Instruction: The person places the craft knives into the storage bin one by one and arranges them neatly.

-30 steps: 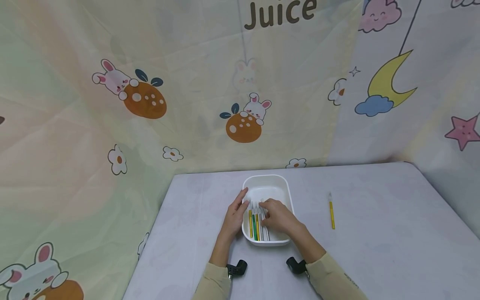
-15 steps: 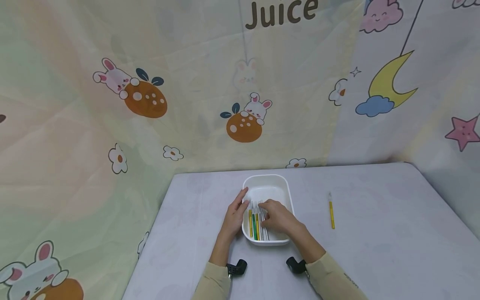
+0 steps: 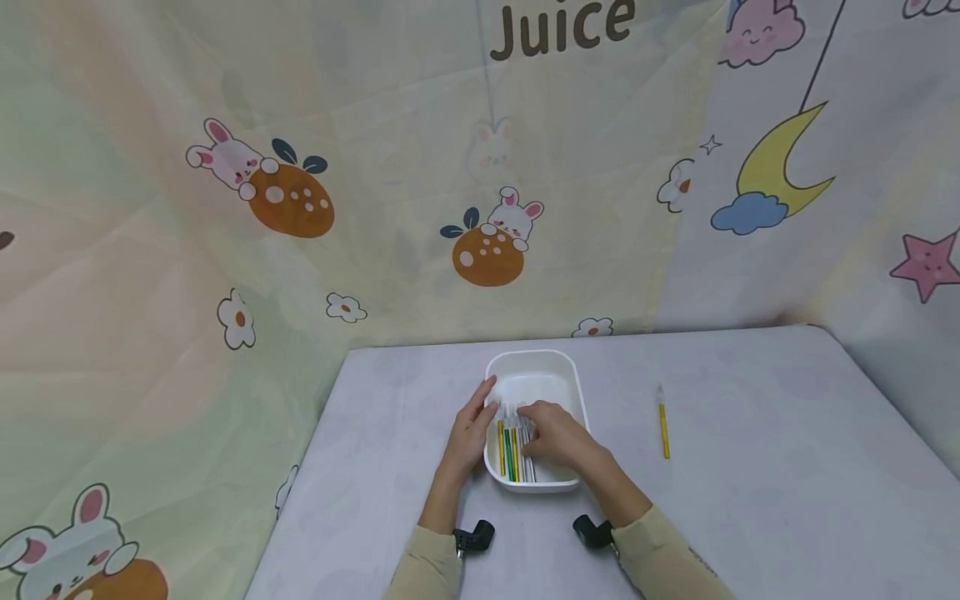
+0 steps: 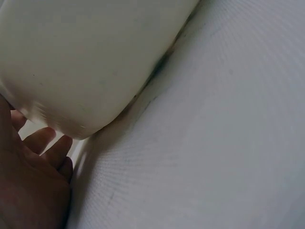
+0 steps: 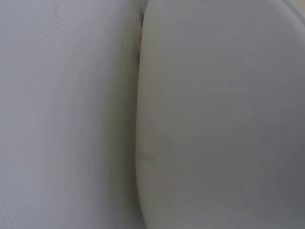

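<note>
A white tray [image 3: 543, 379] stands on the table and holds a side-by-side row of several slim pens [image 3: 507, 454] with clear upper ends, their barrels yellow, green and silvery. My left hand [image 3: 468, 429] grips the tray's left wall, thumb at the rim; in the left wrist view its fingers [image 4: 57, 150] curl at the white wall. Reaching over the right rim, my right hand [image 3: 558, 433] has thumb and fingertips on the rightmost silvery pens, whose upper parts it partly covers. The right wrist view shows only the tray's outer wall [image 5: 214, 119] and the tablecloth, no hand.
One more yellow pen [image 3: 664, 429] with a clear end lies alone on the table, right of the tray. The white-covered table [image 3: 787, 467] meets a printed fabric backdrop [image 3: 390, 208] at its back and sides. Black wrist cameras sit below both hands.
The rightmost silvery pen's lower end has shifted slightly left, closer against the row. Both hands and the tray stay nearly where they were.
</note>
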A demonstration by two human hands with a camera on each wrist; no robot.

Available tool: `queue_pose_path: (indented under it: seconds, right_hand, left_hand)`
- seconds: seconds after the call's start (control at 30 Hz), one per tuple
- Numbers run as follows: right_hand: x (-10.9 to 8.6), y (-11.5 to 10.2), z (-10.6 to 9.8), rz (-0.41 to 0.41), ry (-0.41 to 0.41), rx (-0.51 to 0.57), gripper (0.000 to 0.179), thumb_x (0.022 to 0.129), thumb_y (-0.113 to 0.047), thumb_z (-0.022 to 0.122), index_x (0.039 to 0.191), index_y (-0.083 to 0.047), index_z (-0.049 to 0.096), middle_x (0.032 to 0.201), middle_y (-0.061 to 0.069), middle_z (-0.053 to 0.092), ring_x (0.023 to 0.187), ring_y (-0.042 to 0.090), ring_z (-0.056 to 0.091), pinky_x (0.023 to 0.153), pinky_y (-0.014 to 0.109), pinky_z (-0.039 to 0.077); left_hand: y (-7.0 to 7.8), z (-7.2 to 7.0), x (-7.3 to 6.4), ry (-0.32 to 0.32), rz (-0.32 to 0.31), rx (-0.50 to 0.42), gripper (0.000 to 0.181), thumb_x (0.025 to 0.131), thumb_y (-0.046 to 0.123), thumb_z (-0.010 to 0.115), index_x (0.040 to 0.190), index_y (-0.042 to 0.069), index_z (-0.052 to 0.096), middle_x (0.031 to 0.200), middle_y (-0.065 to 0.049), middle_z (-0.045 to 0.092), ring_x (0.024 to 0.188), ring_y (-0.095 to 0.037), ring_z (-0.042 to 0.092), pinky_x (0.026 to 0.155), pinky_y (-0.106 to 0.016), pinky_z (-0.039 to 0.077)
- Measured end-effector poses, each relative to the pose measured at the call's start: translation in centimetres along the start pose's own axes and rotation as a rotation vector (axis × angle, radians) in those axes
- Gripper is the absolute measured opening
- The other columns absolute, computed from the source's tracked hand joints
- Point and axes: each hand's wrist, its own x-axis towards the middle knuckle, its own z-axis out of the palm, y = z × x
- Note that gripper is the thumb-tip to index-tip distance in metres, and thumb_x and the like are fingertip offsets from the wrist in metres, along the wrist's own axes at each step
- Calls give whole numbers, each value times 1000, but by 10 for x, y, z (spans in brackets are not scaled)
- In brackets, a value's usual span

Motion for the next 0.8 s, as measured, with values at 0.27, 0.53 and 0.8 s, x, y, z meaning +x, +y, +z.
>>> queue_pose_path:
  seconds: [0.27, 0.53, 0.8]
  right_hand:
    - [1, 1, 0, 6, 16, -11, 64, 78, -8, 90, 136, 0, 66, 119, 13, 72, 71, 12, 58, 72, 32, 55]
    - [1, 0, 1, 21, 34, -7, 60, 80, -10, 89, 135, -2, 67, 119, 12, 73, 78, 14, 58, 76, 34, 57]
    - [1, 0, 0, 32, 43, -10, 60, 80, -12, 89, 135, -2, 67, 115, 11, 73, 75, 13, 57, 69, 30, 54]
  left_hand:
    - [0, 0, 0, 1, -5, -8, 48, 110, 28, 50, 157, 32, 47, 170, 10, 32, 161, -15, 20, 132, -45, 17]
    - [0, 0, 0, -3, -6, -16, 48, 110, 29, 50, 158, 32, 46, 170, 9, 31, 161, -16, 20, 132, -46, 17]
    - [0, 0, 0, -2, 4, -9, 48, 110, 30, 50, 157, 32, 47, 170, 8, 31, 161, -18, 20, 132, -47, 17]
